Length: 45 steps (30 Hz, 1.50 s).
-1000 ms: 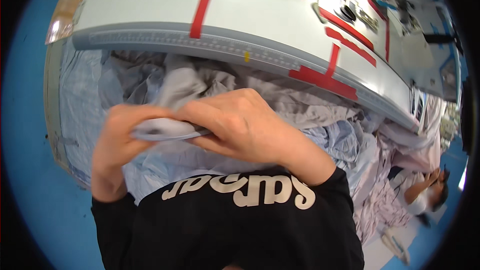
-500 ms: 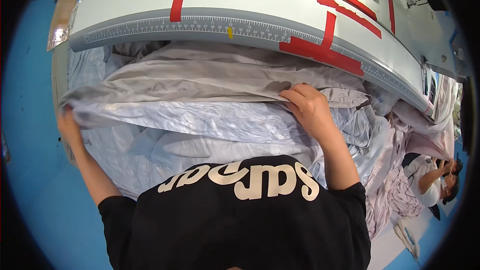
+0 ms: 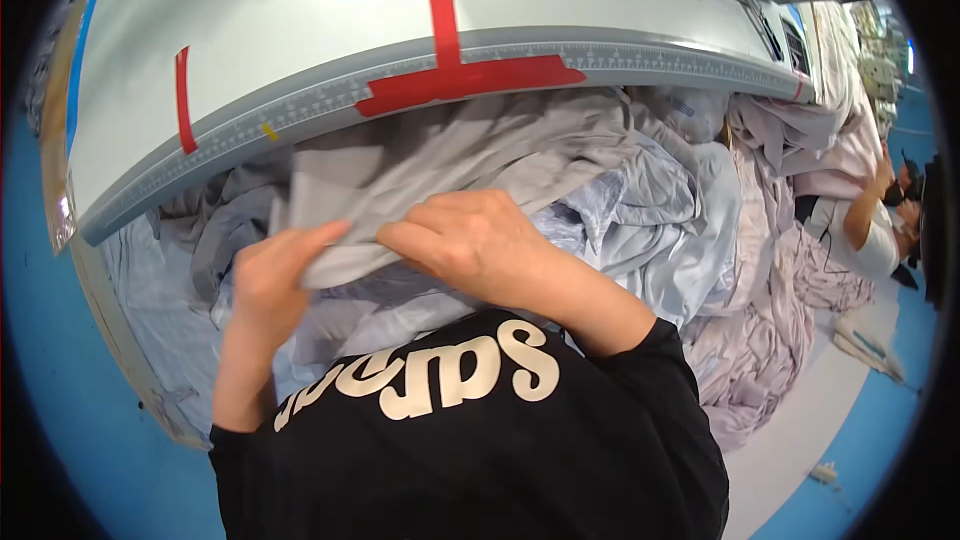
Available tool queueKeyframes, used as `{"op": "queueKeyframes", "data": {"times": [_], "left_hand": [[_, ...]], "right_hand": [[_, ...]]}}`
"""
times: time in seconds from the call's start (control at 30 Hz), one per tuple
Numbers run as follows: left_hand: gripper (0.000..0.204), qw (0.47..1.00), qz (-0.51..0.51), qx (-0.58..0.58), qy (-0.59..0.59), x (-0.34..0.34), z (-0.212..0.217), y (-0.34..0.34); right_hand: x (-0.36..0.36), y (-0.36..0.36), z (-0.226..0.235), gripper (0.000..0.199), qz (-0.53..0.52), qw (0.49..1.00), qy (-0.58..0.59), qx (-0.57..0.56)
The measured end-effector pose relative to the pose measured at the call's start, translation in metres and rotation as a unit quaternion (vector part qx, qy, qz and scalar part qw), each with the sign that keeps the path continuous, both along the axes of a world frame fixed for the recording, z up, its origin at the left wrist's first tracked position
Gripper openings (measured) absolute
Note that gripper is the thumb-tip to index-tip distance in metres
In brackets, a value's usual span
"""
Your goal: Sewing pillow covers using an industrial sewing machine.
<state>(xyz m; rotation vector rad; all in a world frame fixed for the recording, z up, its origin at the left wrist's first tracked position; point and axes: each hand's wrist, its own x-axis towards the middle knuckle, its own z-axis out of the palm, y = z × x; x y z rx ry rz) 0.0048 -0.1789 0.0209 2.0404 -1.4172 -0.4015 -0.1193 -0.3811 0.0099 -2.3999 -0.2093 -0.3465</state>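
Grey cloth [image 3: 420,190] pinched between both hands.

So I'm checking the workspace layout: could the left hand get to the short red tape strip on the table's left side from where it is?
Probably yes: the left hand grips grey cloth below the table edge, and nothing lies between it and the strip.

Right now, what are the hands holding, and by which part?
Both hands grip a folded grey cloth at its near edge: left hand on the left end, right hand just beside it.
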Motion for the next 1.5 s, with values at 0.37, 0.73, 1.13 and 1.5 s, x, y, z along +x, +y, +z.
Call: {"op": "queueKeyframes", "data": {"times": [0.37, 0.73, 1.13, 1.5], "left_hand": [[0.034, 0.844, 0.435, -0.312, -0.035, 0.074, 0.028, 0.157], [0.037, 0.753, 0.553, -0.348, 0.082, 0.099, 0.032, 0.208], [0.037, 0.727, 0.581, -0.35, 0.1, 0.12, 0.023, 0.232], [0.045, 0.69, 0.643, -0.32, 0.09, 0.144, 0.039, 0.262]], "right_hand": [[-0.053, -0.088, -0.031, 0.037, -0.189, 0.981, -0.013, -0.045], [-0.071, -0.111, -0.045, 0.03, -0.324, 0.945, 0.02, -0.042], [-0.092, -0.122, -0.044, 0.04, -0.401, 0.91, 0.035, -0.095], [-0.14, -0.146, -0.047, 0.04, -0.514, 0.849, -0.041, -0.117]]}}
